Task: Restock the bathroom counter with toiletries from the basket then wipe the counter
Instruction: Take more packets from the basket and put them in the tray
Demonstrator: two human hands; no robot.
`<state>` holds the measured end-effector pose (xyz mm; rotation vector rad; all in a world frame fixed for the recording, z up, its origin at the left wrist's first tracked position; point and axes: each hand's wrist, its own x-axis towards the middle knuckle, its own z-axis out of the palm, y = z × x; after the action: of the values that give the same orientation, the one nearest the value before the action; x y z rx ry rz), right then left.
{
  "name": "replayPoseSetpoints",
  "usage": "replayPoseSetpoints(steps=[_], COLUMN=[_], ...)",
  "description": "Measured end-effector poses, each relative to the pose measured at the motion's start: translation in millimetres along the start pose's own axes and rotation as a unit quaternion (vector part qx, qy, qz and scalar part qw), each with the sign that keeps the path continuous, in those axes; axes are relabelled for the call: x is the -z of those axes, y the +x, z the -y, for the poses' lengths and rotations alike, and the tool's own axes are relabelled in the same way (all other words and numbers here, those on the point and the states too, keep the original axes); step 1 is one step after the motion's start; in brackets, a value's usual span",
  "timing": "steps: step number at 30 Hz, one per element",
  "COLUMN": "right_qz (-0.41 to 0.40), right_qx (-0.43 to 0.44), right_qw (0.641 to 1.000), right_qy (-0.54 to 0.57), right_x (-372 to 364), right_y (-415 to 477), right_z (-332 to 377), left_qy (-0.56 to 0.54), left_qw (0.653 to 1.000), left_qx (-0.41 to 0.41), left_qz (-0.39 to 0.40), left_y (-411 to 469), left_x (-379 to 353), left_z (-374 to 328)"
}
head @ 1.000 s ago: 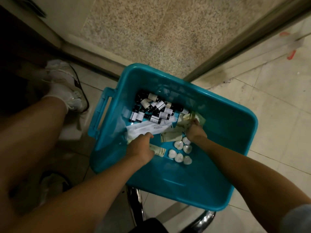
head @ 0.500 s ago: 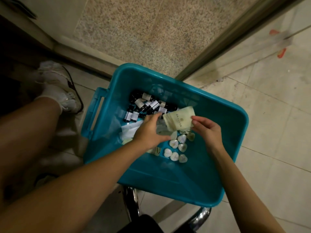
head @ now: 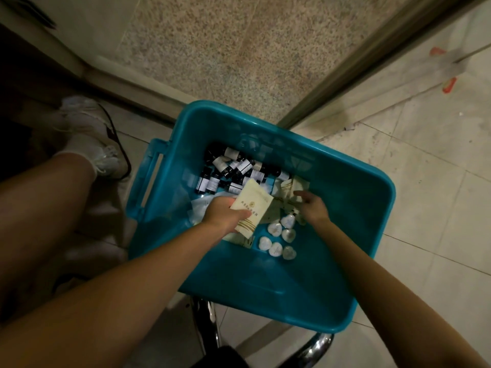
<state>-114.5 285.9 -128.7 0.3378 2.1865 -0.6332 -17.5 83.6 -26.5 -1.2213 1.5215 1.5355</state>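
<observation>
Held now by the left hand alone: flat cream sachet, thumb curled over its printed face, above the middle of the teal plastic basket. Let go of it since half a second ago, right hand lowered, fingers loosely open over loose sachets. Around: white mesh sneaker on tile; inside the basket, heaped dark labelled bottles, glossy heart-shaped soaps.

dim; tiled floor, speckled stone slab
</observation>
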Motion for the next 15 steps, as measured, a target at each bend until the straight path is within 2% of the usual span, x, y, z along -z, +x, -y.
replayPoseSetpoints(steps=[2, 5, 8, 10, 15], right_qz=[0.054, 0.104, 0.102, 0.065, -0.162], right_qx=[-0.007, 0.023, 0.024, 0.008, -0.041], right_qw=[0.992, 0.960, 0.946, 0.951, 0.974], right_qy=[-0.116, -0.259, -0.308, -0.301, -0.151], right_x=[-18.1, -37.8, -40.9, -36.1, -4.1], right_y=[15.7, 22.8, 19.2, 13.7, -18.0], right_z=[-18.7, -28.3, -19.8, -10.9, 7.0], left_qy=[-0.001, -0.007, -0.023, -0.018, -0.021], left_qw=[1.000, 0.999, 0.999, 0.999, 0.998], left_qx=[0.010, 0.021, 0.025, 0.025, 0.034], left_qz=[-0.017, -0.031, -0.028, -0.028, -0.041], left_y=[1.0, 3.0, 1.5, 0.7, -1.0], left_x=[4.3, 9.4, 11.5, 12.5, 14.0], left_z=[3.7, 9.4, 12.0, 14.1, 18.1])
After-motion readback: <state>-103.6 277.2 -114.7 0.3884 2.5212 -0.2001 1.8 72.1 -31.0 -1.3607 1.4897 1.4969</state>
